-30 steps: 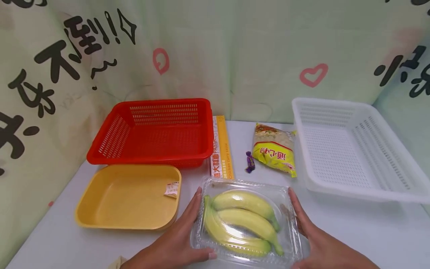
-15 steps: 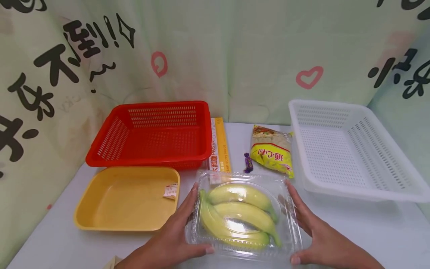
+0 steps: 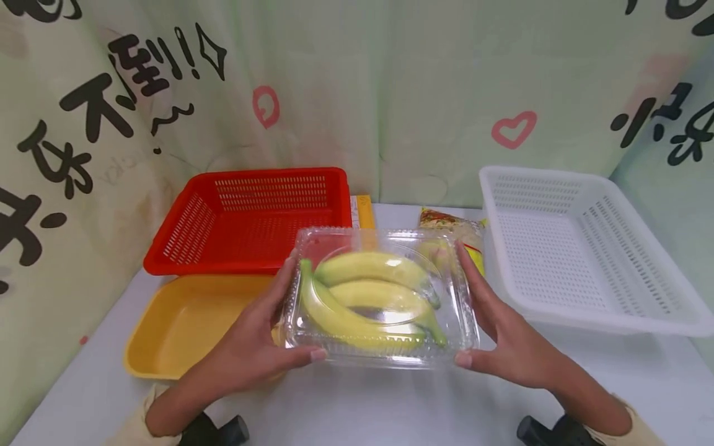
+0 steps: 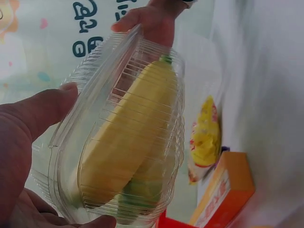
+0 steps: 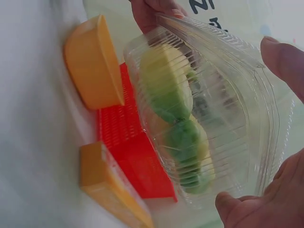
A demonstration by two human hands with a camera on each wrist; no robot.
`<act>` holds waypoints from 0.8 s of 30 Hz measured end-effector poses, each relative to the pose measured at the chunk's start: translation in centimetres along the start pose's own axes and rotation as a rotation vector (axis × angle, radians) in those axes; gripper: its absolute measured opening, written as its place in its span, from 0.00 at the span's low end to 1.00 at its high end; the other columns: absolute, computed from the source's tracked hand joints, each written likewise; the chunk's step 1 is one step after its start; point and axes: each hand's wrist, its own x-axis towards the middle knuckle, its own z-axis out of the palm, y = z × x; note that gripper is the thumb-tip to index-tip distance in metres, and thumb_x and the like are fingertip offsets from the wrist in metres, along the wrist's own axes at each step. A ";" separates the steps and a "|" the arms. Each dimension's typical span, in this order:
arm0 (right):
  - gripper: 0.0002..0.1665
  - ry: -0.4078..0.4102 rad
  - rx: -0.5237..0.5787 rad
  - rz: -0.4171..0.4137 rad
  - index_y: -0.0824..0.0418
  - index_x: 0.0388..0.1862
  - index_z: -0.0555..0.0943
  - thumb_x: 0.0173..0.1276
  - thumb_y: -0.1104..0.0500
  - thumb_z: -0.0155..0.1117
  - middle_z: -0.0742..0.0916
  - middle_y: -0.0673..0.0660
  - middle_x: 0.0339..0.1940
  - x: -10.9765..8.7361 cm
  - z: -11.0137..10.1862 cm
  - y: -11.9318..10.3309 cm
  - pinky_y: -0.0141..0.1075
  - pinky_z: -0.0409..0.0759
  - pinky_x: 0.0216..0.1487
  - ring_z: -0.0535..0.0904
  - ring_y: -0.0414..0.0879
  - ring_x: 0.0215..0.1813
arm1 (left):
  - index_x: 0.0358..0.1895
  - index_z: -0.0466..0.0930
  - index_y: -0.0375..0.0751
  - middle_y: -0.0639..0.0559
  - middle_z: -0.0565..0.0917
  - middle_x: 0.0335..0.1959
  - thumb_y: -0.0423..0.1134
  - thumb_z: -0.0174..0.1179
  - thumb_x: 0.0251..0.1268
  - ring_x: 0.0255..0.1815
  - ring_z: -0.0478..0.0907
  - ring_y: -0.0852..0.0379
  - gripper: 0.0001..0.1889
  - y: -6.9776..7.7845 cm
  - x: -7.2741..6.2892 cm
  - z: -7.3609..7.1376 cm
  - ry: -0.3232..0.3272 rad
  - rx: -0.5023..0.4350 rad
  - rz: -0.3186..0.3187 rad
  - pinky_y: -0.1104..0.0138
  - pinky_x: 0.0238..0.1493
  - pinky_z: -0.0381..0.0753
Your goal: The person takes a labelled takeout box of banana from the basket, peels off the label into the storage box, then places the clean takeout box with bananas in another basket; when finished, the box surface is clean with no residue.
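A clear plastic clamshell box (image 3: 385,359) with several yellow-green bananas (image 3: 362,310) inside is held up off the table between both hands. My left hand (image 3: 251,341) grips its left side, thumb at the near edge and fingers along the side. On the opposite side my right hand (image 3: 513,341) grips it the same way. In the left wrist view the box (image 4: 128,128) is seen from its end, its ribbed wall over a banana (image 4: 133,128). The right wrist view shows the banana tips (image 5: 183,137) through the other end.
A red basket (image 3: 268,235) stands at the back left, a yellow basin (image 3: 178,328) before it. A white basket (image 3: 558,260) is at the right. Behind the box, partly hidden, are a pasta box (image 3: 365,210) and a yellow food bag (image 3: 446,220). The left wrist view shows that pasta box (image 4: 232,180).
Both hands have raised the clamshell box and moved it away from me and slightly left. It now covers part of the pasta box, the bag and the basin's right end.
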 end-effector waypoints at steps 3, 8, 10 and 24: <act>0.74 0.029 -0.001 -0.015 0.46 0.80 0.34 0.50 0.69 0.75 0.40 0.47 0.80 1.8 -0.1 -0.3 0.32 0.67 0.62 0.42 0.62 0.77 | 0.79 0.40 0.64 0.63 0.50 0.77 0.42 0.76 0.49 0.75 0.52 0.54 0.60 0.3 1.0 -1.5 0.023 0.004 -0.004 0.59 0.62 0.69; 0.68 0.057 0.040 -0.005 0.41 0.80 0.36 0.57 0.63 0.74 0.46 0.50 0.80 4.7 0.0 -0.8 0.41 0.77 0.54 0.52 0.59 0.76 | 0.78 0.43 0.62 0.60 0.56 0.75 0.39 0.74 0.53 0.71 0.59 0.53 0.55 0.2 2.6 -4.0 0.054 0.021 0.037 0.62 0.52 0.78; 0.66 0.060 0.051 0.001 0.39 0.80 0.37 0.59 0.60 0.74 0.47 0.50 0.80 5.8 -0.1 -1.0 0.41 0.79 0.52 0.54 0.58 0.75 | 0.78 0.44 0.60 0.59 0.58 0.75 0.39 0.74 0.53 0.70 0.62 0.53 0.54 -0.2 3.3 -4.9 0.074 0.055 0.054 0.62 0.50 0.79; 0.68 0.063 -0.015 0.083 0.38 0.79 0.35 0.57 0.56 0.76 0.45 0.40 0.79 13.2 0.7 -1.7 0.41 0.69 0.63 0.48 0.42 0.77 | 0.78 0.45 0.63 0.57 0.58 0.75 0.45 0.72 0.56 0.68 0.64 0.48 0.52 -1.2 5.7 -9.6 0.163 0.187 -0.055 0.60 0.49 0.80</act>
